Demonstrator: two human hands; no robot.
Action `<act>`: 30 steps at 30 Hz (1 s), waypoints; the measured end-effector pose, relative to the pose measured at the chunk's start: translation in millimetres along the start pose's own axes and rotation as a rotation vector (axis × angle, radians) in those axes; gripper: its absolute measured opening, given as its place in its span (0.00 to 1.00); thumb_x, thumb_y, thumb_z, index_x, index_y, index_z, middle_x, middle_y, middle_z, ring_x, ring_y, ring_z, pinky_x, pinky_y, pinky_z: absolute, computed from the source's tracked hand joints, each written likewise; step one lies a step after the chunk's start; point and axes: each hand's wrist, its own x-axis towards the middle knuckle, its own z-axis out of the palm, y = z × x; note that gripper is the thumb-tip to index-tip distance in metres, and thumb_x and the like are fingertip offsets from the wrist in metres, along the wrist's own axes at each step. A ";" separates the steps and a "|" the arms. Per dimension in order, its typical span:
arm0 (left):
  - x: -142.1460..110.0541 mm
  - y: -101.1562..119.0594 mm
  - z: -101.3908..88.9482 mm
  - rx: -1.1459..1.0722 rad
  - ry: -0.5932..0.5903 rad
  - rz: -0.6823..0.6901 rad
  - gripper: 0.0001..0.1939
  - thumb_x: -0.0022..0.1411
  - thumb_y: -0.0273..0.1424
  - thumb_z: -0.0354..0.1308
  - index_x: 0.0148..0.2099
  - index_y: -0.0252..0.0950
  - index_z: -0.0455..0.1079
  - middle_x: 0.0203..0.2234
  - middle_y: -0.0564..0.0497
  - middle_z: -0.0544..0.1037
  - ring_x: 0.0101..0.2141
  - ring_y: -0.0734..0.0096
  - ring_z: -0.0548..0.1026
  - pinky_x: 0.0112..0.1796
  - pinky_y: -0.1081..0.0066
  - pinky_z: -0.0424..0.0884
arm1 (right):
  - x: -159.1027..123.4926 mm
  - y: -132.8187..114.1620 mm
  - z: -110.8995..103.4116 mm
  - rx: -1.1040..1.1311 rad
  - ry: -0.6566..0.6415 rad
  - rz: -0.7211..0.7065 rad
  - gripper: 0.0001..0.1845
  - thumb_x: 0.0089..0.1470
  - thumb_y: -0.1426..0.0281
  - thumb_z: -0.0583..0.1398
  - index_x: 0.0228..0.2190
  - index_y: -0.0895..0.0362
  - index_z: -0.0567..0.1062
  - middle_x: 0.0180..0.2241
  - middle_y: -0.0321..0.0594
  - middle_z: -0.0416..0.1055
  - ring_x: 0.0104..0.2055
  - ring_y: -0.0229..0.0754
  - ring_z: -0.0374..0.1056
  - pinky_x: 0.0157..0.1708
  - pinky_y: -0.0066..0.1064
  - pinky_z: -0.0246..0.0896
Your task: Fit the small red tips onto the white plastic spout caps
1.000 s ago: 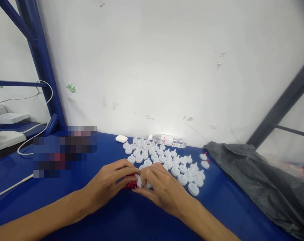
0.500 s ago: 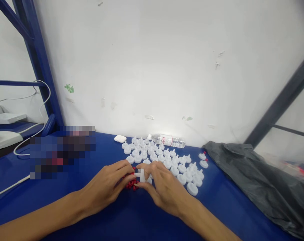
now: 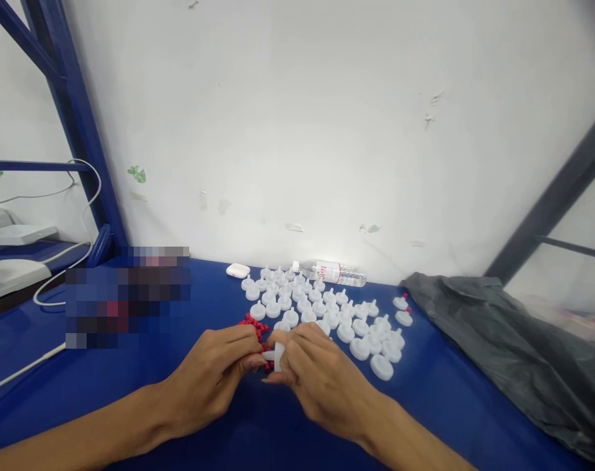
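My right hand (image 3: 307, 366) grips a white nozzle cap (image 3: 279, 356) by its round base, with the spout pointing left. At the spout's tip, the fingers of my left hand (image 3: 229, 363) are pinched together around a small red tip cap, which they mostly hide. Under and behind the fingertips lies a pile of small red tip caps (image 3: 252, 322). Just beyond my hands, many loose white nozzle caps (image 3: 345, 332) are spread over the blue table, most with their spouts up. Two more nozzle caps (image 3: 403, 318) at the right have red tips on them.
A clear water bottle (image 3: 339, 273) lies against the wall, with a small white case (image 3: 238, 270) to its left. Dark grey cloth or plastic (image 3: 478, 327) covers the table's right side. A white cable (image 3: 27, 369) and a pixelated area are at the left.
My hands have shifted slightly down, uncovering more of the red pile behind them. My left fingertips have closed in around the spout's tip. The view has moved a little.
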 end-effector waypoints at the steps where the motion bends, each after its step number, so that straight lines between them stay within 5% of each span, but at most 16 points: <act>1: -0.3 -0.2 0.3 0.001 -0.001 -0.002 0.13 0.75 0.25 0.48 0.36 0.39 0.67 0.26 0.53 0.72 0.26 0.69 0.69 0.28 0.69 0.64 | 0.1 -0.3 0.0 -0.005 0.005 -0.006 0.11 0.73 0.69 0.54 0.34 0.52 0.63 0.35 0.38 0.73 0.33 0.42 0.64 0.35 0.37 0.65; 10: 4.3 -0.2 -2.5 0.074 0.045 0.026 0.12 0.76 0.26 0.49 0.39 0.40 0.70 0.28 0.54 0.75 0.28 0.71 0.72 0.29 0.71 0.66 | 3.7 0.0 -6.5 0.016 -0.005 0.052 0.04 0.70 0.71 0.57 0.41 0.53 0.65 0.39 0.39 0.77 0.37 0.43 0.70 0.39 0.38 0.68; 14: 3.9 1.1 -2.0 0.097 0.054 0.041 0.08 0.75 0.26 0.53 0.42 0.41 0.72 0.30 0.54 0.78 0.30 0.70 0.74 0.31 0.71 0.68 | 5.4 0.8 -8.0 0.010 0.006 0.082 0.11 0.65 0.76 0.58 0.48 0.54 0.66 0.39 0.39 0.78 0.39 0.45 0.72 0.41 0.39 0.69; 21: 7.0 4.9 -5.6 0.149 0.047 0.072 0.09 0.74 0.25 0.51 0.41 0.41 0.70 0.30 0.53 0.77 0.31 0.68 0.73 0.30 0.69 0.68 | 7.3 3.1 -10.4 -0.064 -0.081 0.084 0.09 0.65 0.75 0.56 0.43 0.51 0.71 0.42 0.38 0.81 0.41 0.46 0.76 0.45 0.44 0.70; 25: 9.7 0.9 -11.6 0.167 0.040 0.015 0.13 0.74 0.24 0.48 0.37 0.40 0.68 0.28 0.52 0.75 0.30 0.68 0.70 0.31 0.68 0.67 | 6.2 24.1 -29.0 -0.164 0.031 0.111 0.09 0.67 0.74 0.58 0.41 0.46 0.74 0.41 0.34 0.82 0.43 0.47 0.79 0.49 0.45 0.70; 30: 8.1 -11.8 -13.5 0.185 0.048 -0.075 0.15 0.76 0.27 0.46 0.35 0.39 0.68 0.27 0.53 0.74 0.29 0.68 0.70 0.32 0.67 0.66 | -7.5 71.8 -66.4 -0.432 0.221 0.299 0.03 0.66 0.68 0.62 0.41 0.51 0.77 0.45 0.43 0.79 0.48 0.53 0.75 0.49 0.48 0.68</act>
